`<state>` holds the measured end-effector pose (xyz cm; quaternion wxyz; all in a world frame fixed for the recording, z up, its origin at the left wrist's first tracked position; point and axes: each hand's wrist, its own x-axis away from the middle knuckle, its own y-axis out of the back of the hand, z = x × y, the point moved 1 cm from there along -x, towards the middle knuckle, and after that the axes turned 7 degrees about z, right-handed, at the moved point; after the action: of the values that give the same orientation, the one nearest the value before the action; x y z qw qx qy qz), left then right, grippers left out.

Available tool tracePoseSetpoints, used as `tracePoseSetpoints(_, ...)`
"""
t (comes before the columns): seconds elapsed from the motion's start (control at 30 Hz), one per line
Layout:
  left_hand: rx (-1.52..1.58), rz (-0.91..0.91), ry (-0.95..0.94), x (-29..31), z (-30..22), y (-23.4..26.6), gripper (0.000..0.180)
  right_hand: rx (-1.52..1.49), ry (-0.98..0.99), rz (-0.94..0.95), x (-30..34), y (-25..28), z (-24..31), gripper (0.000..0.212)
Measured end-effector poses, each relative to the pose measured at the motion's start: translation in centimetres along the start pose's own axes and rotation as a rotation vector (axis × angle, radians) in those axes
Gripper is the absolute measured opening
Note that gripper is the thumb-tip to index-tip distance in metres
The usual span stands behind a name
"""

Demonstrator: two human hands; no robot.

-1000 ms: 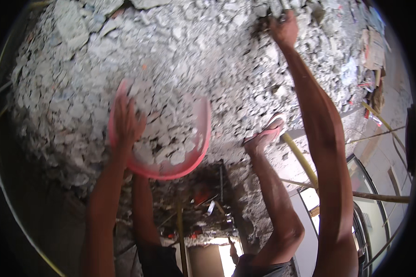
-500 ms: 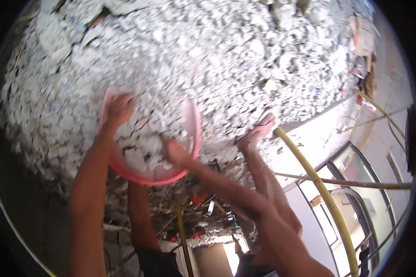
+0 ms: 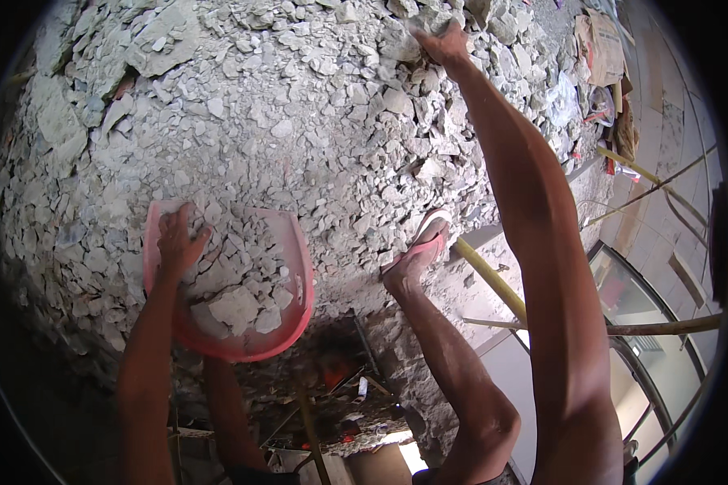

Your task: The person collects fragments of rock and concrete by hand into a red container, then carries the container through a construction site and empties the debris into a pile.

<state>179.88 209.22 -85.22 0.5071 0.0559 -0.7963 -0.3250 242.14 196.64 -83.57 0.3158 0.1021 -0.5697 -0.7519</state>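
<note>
A pink-red plastic scoop, with a straight front edge and rounded back, lies against the rubble heap at left of centre. Broken concrete pieces and finer debris fill part of it. My left hand rests inside its left side, fingers spread over the debris, with the thumb apart. Far to the upper right, my right hand reaches onto the heap. Its thumb and fingers straddle a grey concrete chunk, partly hidden by the hand.
Grey rubble covers the ground ahead, with larger slabs at the upper left. My sandalled foot stands right of the scoop. Near it are a yellow pole and a glass-panelled frame. Cardboard lies at the far right.
My right hand has left the scoop and moved up and right onto the heap. The scoop has shifted slightly left and nearer; my left hand has opened out inside it.
</note>
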Motion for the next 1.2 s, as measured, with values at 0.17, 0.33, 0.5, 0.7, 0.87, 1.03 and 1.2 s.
tracePoseSetpoints(0.17,-0.066,0.015,0.003,1.9,-1.0,-0.5,0.066,0.264,-0.116,0.131,1.1,-0.1,0.9,0.088)
tracePoseSetpoints(0.33,-0.12,-0.115,-0.148,5.7,-1.4,-1.9,0.063,0.094,-0.134,0.025,4.9,0.8,4.7,0.077)
tracePoseSetpoints(0.5,-0.214,-0.096,-0.205,6.4,-2.8,-0.7,0.055,-0.037,0.187,0.213,9.0,1.9,5.8,0.063)
tracePoseSetpoints(0.7,-0.331,-0.01,-0.282,12.0,-4.1,1.9,0.049,-0.871,-0.074,0.739,22.2,-1.4,14.5,0.048)
tracePoseSetpoints(0.87,-0.16,-0.113,-0.276,15.4,-2.9,2.9,0.044,0.113,0.45,0.556,37.4,-8.0,19.1,0.055)
tracePoseSetpoints(1.03,0.01,0.081,-0.181,21.7,8.1,-0.9,0.038,-0.277,0.287,0.957,52.7,-8.2,25.5,0.072)
tracePoseSetpoints(1.2,0.074,-0.06,-0.313,25.7,10.1,-1.8,0.04,-0.496,-0.112,0.849,43.6,-5.0,22.2,0.056)
